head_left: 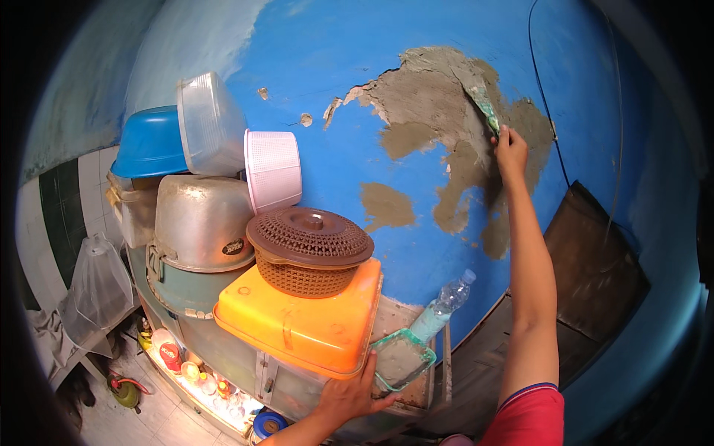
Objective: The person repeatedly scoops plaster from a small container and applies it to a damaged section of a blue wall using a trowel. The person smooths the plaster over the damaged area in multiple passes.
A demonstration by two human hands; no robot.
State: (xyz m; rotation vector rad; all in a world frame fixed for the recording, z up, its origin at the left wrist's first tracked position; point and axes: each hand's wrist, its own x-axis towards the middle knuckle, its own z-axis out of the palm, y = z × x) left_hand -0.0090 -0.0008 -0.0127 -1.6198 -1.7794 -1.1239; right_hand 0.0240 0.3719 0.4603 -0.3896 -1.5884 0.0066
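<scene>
My right hand (511, 156) grips the handle of a green-patterned putty knife (487, 111), its blade against the rough grey mortar patch (424, 89) on the blue wall (327, 44). My left hand (349, 394) has its fingers spread at the corner of an orange plastic box (290, 320), beside a green-rimmed clear container (401, 360) holding grey paste. A plastic bottle with cloudy contents (439, 312) leans behind that container, on the cabinet top.
Stacked tubs, an aluminium pot (197, 219), a pink basket (271, 167) and a brown lidded basket (305, 267) fill the left. Small bottles (208, 383) line a lower ledge. A dark panel (587, 275) and hanging cables (550, 126) are at the right.
</scene>
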